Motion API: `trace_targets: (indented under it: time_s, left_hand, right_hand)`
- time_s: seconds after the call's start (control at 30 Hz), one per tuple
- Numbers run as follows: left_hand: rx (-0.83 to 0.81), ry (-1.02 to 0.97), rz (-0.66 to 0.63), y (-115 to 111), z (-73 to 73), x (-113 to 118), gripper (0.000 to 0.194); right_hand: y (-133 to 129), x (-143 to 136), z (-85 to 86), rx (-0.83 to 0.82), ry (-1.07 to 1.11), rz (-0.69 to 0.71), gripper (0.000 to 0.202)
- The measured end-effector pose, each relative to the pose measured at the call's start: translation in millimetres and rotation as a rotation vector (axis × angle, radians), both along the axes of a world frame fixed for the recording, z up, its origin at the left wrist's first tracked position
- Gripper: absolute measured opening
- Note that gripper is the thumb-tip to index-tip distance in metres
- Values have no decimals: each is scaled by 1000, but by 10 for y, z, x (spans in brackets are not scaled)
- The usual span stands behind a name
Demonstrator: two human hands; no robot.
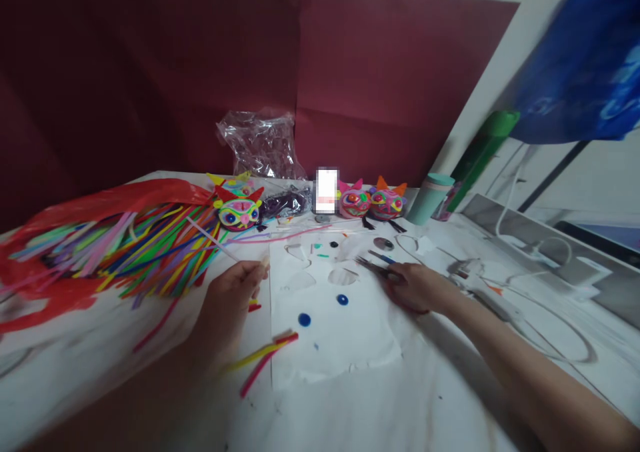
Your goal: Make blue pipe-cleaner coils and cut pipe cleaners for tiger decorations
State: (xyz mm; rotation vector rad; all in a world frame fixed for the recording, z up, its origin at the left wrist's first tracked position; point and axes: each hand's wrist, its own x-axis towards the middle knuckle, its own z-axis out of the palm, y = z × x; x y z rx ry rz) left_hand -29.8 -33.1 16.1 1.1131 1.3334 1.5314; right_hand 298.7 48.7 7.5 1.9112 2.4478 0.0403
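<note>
My left hand (pixel 235 289) is closed in a pinch over the left edge of a white paper sheet (pixel 340 345). A pale pink pipe cleaner (pixel 213 239) runs from it up to the left. On the right, my right hand (pixel 413 289) is closed around the handles of a pair of scissors (pixel 370 265), blades pointing left over the sheet. Two blue discs, a nearer one (pixel 305 320) and a farther one (pixel 343 299), lie on the paper. Red and yellow pipe cleaner pieces (pixel 260 355) cross its left edge.
A heap of coloured pipe cleaners (pixel 160 252) lies on a red plastic bag (pixel 125 195) at left. Several decorated animal heads, including a red-eared one (pixel 240 211) and an orange-eared one (pixel 388 201), stand behind. A mint-green cup (pixel 429 200) and cables (pixel 545 275) are at right.
</note>
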Motion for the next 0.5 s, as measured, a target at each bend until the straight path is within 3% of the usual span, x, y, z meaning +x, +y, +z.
trace_targets:
  time_s: [0.13,0.23,0.33,0.4,0.5]
  left_hand:
    - [-13,-2,-23,6,2,2,23]
    - [47,-7,-4,29,95,-43,17]
    - [141,-80,78,56,250,-106,12]
    - [169,-106,122,63,331,-134,11]
    - [141,-91,124,52,356,-145,10]
  right_hand:
    - [-57,-50,117,131,-6,70,23]
    - [-193,-304,122,217,286,265,20]
    - [-420,-742,82,73,575,619,19]
    - [-563,-1047,45,-11,632,807,20]
    - [-688,-1389,-27,-55,567,901,15]
